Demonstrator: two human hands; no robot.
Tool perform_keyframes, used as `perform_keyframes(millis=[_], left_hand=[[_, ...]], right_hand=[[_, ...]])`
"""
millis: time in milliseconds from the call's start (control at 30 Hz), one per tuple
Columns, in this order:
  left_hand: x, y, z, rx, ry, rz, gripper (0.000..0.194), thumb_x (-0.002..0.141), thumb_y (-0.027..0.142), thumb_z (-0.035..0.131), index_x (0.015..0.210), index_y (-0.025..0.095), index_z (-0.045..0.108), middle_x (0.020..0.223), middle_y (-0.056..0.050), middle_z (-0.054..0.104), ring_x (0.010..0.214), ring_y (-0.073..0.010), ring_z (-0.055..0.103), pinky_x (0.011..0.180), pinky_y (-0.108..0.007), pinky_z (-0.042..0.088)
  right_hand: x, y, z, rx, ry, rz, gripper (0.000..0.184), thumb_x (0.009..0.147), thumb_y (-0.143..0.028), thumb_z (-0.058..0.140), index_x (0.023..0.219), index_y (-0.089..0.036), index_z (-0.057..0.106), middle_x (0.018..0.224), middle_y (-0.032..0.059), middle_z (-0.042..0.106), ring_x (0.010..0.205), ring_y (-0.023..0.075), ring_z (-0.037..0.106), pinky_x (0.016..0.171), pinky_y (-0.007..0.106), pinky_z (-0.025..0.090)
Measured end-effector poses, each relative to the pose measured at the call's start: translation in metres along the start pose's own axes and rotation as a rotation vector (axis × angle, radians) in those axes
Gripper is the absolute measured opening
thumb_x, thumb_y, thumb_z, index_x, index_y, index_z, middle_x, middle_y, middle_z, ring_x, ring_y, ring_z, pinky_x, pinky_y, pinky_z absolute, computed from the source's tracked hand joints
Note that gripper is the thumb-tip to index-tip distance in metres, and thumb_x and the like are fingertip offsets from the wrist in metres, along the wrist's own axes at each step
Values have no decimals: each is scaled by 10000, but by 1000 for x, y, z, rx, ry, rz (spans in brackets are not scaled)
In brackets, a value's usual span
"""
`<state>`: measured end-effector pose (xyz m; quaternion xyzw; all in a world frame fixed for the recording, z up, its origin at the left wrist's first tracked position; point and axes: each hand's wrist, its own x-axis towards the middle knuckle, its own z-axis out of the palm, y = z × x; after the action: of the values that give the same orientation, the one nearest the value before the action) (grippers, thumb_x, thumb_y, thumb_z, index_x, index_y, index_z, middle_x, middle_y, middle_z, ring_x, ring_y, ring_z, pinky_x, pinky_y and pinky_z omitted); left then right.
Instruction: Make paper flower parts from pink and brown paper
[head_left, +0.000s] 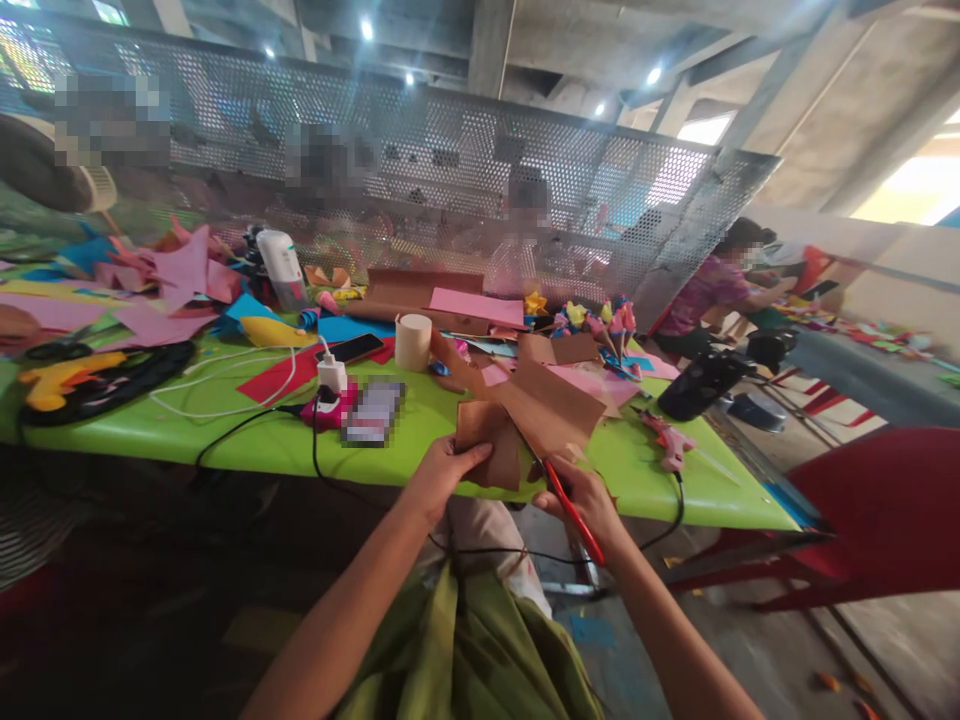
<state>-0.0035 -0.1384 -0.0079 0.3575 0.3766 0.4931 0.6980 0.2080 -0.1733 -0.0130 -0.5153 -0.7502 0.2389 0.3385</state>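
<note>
My left hand (448, 472) pinches a piece of brown paper (491, 440) at the near edge of the green table, thumb on top. In my right hand (583, 505) is a pair of scissors (574, 512) with red handles, its tip pointing away from me at the brown paper. The blades are mostly hidden by the paper and my fingers. Just beyond the hands lies a larger brown sheet (551, 405). Left of the paper, a phone (373, 412) rests next to a pink power socket (330, 408) with a white charger (331, 375) plugged in.
On the green table (405, 460) stand a tape roll (413, 342) and a white bottle (281, 265). A pink glue gun (673, 445) lies right, a yellow one (67, 380) left. Paper flowers (619, 325) sit near a mesh screen (450, 190). A red chair (885, 510) and another person (705, 295) are at right.
</note>
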Motion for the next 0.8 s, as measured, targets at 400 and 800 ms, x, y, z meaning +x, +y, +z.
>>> perform_keyframes(millis=[400, 800], left_hand=[[1, 1, -4, 5, -17, -24, 518, 454, 377, 924, 870, 105, 775, 850, -107, 775, 847, -254, 697, 843, -350, 495], [0, 1, -5, 108, -132, -15, 513, 504, 391, 898, 907, 99, 773, 856, -115, 773, 876, -290, 697, 844, -375, 502]], right_hand=[[-1, 10, -7, -97, -54, -7, 595, 771, -770, 538, 876, -199, 667, 662, 2, 543, 644, 184, 503, 561, 271, 410], [0, 6, -13, -186, -53, -41, 554, 764, -749, 575, 860, -208, 647, 687, -1, 522, 686, 185, 501, 602, 261, 427]])
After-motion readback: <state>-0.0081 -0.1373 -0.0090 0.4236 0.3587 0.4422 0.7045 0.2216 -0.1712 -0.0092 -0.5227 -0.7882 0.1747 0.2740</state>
